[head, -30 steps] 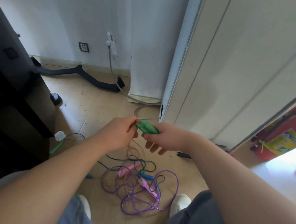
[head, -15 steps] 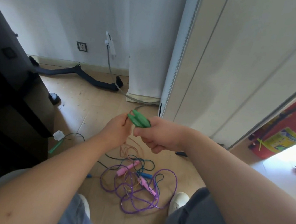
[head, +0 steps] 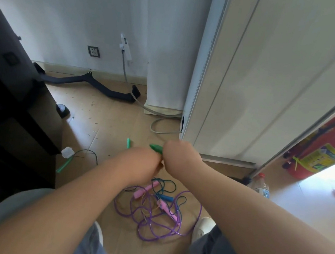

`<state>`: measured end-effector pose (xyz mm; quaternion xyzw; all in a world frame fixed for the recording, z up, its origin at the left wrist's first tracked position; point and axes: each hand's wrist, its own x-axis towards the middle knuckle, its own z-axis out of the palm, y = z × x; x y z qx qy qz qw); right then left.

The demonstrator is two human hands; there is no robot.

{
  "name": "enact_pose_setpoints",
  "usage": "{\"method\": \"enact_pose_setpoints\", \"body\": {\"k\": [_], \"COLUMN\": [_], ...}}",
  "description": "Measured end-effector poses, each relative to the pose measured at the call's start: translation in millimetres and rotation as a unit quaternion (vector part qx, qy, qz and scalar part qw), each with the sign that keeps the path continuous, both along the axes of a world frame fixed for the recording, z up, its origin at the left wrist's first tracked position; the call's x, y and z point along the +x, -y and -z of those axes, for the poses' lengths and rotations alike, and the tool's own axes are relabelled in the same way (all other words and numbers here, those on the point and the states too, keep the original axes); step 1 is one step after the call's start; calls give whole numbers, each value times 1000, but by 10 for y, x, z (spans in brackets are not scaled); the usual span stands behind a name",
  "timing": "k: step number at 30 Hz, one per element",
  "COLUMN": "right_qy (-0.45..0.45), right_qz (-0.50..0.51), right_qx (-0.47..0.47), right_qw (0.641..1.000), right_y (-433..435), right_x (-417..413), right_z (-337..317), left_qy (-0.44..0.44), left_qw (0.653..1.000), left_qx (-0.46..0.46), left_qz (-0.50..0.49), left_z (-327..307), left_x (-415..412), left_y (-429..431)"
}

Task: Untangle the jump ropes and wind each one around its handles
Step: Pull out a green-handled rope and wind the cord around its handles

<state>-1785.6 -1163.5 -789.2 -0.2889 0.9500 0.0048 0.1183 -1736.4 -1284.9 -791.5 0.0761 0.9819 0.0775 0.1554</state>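
My right hand (head: 179, 159) has its grip closed round a green handle (head: 156, 147), whose tip pokes out to the left. My left hand (head: 139, 164) is close against it and blurred, so I cannot tell what its grip holds. A second green handle (head: 128, 143) shows just beyond it. Black furniture (head: 5, 105) hems me in on the left and a white cabinet (head: 251, 95) on the right, with open floor (head: 109, 123) ahead between them. Below my hands on the floor lies the tangle: purple rope (head: 156, 221) in loose loops, pink handles (head: 145, 190), a blue handle (head: 165, 198) and a teal rope (head: 167, 184) threaded through.
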Motion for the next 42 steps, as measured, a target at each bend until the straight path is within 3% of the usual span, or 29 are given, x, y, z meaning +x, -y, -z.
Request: {"method": "enact_pose_setpoints", "body": {"k": [4, 8, 15, 20, 24, 26, 28, 31, 34, 39, 42], "right_qy": [20, 25, 11, 9, 6, 2, 0, -18, -17, 18, 30], "right_qz": [-81, -183, -152, -28, 79, 106, 135, 111, 33, -124, -153], "right_qx": [46, 64, -165, -278, -286, -263, -221, -98, -31, 10, -41], "right_qw": [995, 981, 974, 960, 955, 959, 966, 989, 999, 992, 987], "right_y": [-44, -18, 32, 1, -41, -76, -135, -212, -201, -102, -60], "right_x": [-16, -4, 107, 104, -43, -115, -180, -210, -152, -32, 29], "right_z": [35, -68, -350, -419, -323, -263, -228, -197, -162, -170, -277], "left_qy": [-33, -64, -88, -59, -22, -44, -93, -149, -191, -244, -190], "left_qw": [996, 982, 919, 884, 901, 916, 948, 960, 951, 939, 932], "left_qx": [40, 178, 329, 388, 364, 339, 277, 239, 237, 238, 264], "left_qz": [68, 1, -198, -255, -234, -210, -127, 11, 61, -38, -158], "left_z": [-193, -314, -314, -102, 15, 10, -24, -84, -168, -258, -192], "left_x": [-3, -29, -104, -142, -115, -79, -24, 22, -20, -72, -131], "left_y": [135, 417, 686, 406, 208, 126, 64, 93, 232, 388, 452]}}
